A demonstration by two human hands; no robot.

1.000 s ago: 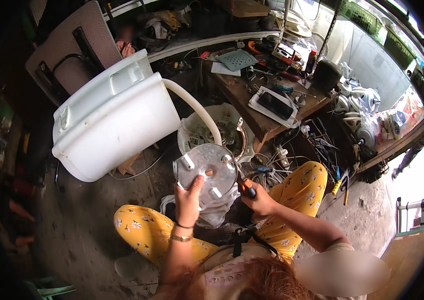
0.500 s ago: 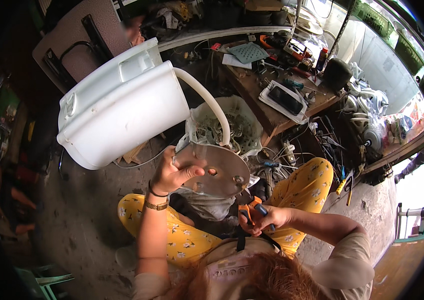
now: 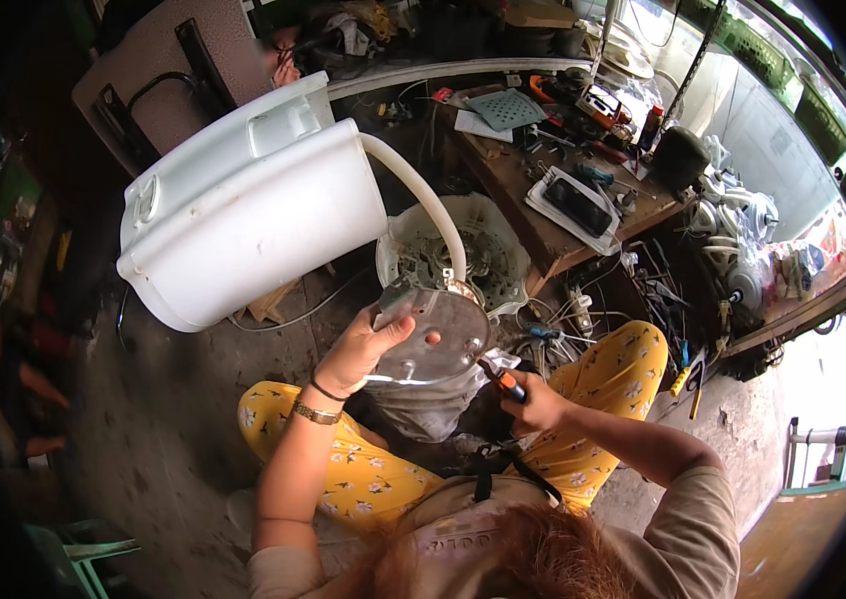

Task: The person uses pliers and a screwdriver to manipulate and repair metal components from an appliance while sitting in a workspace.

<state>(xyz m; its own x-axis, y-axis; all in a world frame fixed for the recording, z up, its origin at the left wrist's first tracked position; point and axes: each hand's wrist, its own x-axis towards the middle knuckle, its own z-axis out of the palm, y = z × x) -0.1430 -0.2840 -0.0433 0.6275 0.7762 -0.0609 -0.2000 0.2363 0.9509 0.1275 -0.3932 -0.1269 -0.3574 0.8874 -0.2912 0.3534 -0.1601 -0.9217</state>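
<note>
Left hand (image 3: 355, 357) pinched a grey metal disc (image 3: 446, 351) at its left edge, thumb laid across the top face, other fingers tucked under and mostly hidden. Disc sat tilted in front of the seated person, between the knees, with a round hole near its middle and small fittings by its right edge. Right hand (image 3: 540, 407) was curled closed around pliers (image 3: 511, 386) with orange-and-dark handles, tip pointing up-left at the disc's lower right edge; couldn't tell whether tip and disc touched. Crumpled grey cloth (image 3: 428, 407) lay below the disc. Just beyond the disc stood a pale tub (image 3: 513, 285) with a wavy rim and jumbled small parts inside. Pale hose (image 3: 430, 193) curved down from the white plastic housing (image 3: 263, 235), lower end close behind the disc; housing lay on its side, left of the tub. Wooden table (image 3: 551, 252) at upper right held a dark phone (image 3: 578, 205) on a white tray-like piece, a perforated greenish sheet (image 3: 505, 109) and loose tools. More tools lay on the floor right of the person, including one with a yellow handle (image 3: 680, 377). Yellow floral trousers (image 3: 608, 371) covered both knees; gold-coloured band (image 3: 316, 412) circled the left wrist.
</note>
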